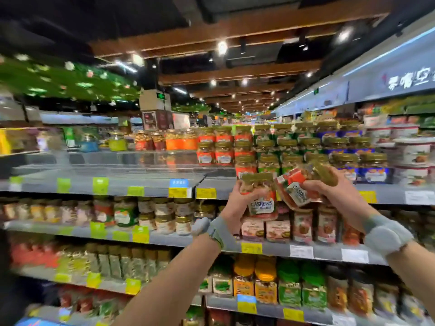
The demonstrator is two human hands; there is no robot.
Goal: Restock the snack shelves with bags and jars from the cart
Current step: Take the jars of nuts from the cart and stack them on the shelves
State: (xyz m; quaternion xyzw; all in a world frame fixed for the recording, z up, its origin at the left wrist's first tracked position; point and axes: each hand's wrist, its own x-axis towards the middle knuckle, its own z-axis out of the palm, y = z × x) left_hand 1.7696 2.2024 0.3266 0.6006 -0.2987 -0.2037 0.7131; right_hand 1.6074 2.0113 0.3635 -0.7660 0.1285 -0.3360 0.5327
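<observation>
My left hand (237, 204) grips an upright cashew jar (261, 196) with a red label and a gold lid. Beside it, my right hand (339, 196) grips a second red-label cashew jar (297, 187), tilted with its gold lid pointing up and right. Both jars are raised in front of the top shelf (141, 182), just below stacked rows of like jars (244, 164) with red, green and blue labels. The cart is out of view.
The left part of the top shelf holds only a few jars (164, 140) far back. Lower shelves (164, 238) are packed with jars and bags. White tubs (412, 158) stand at the right. The aisle runs on behind.
</observation>
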